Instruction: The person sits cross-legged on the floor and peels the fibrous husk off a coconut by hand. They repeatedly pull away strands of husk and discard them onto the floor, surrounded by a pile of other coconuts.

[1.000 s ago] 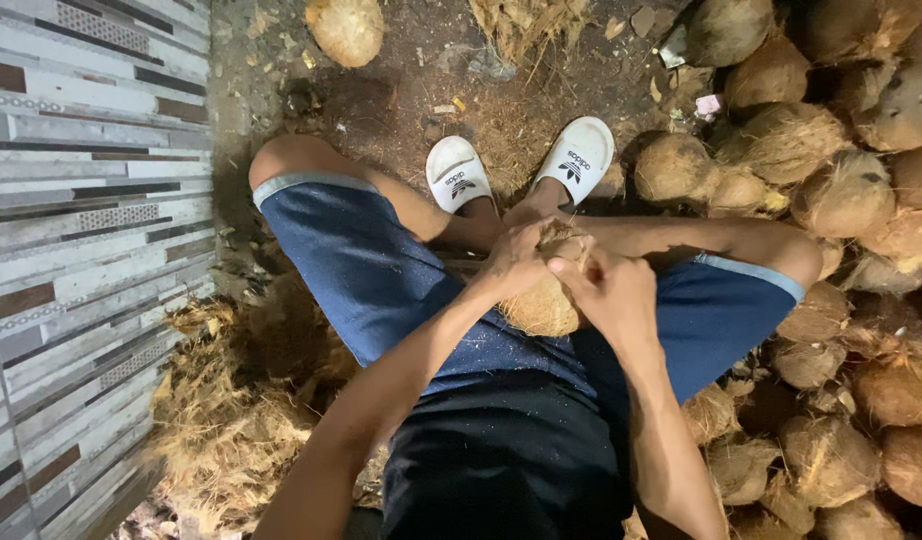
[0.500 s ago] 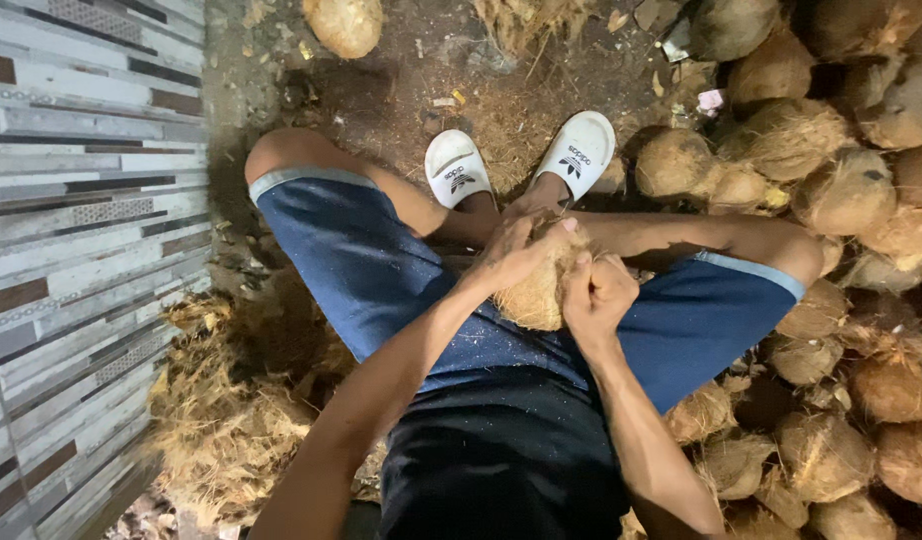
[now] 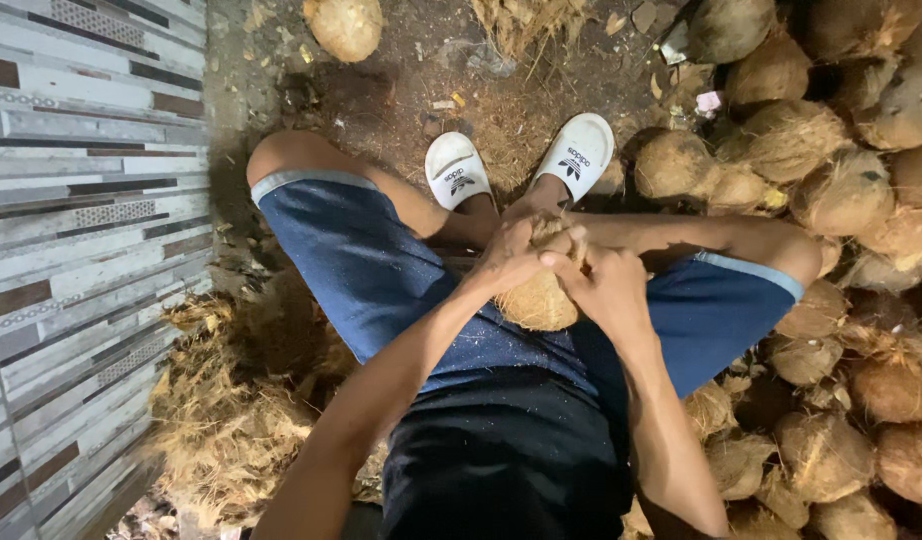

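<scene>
The coconut (image 3: 537, 298) is held over the lap, clasped by the left hand (image 3: 508, 258) and right hand (image 3: 609, 285). Since a second ago, the fingers have been drawn closer over its top; husk-stripping appears underway.

Both hands (image 3: 561, 265) around husked coconut (image 3: 539, 298)

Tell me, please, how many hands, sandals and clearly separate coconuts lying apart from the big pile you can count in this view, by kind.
Hands: 2, the left hand and right hand, both gripping the coconut in the lap.
White sandals: 2, the left sandal and right sandal.
Coconuts apart from the pile: 2, the held one and the lone coconut at the top edge.
Total: 6
</scene>
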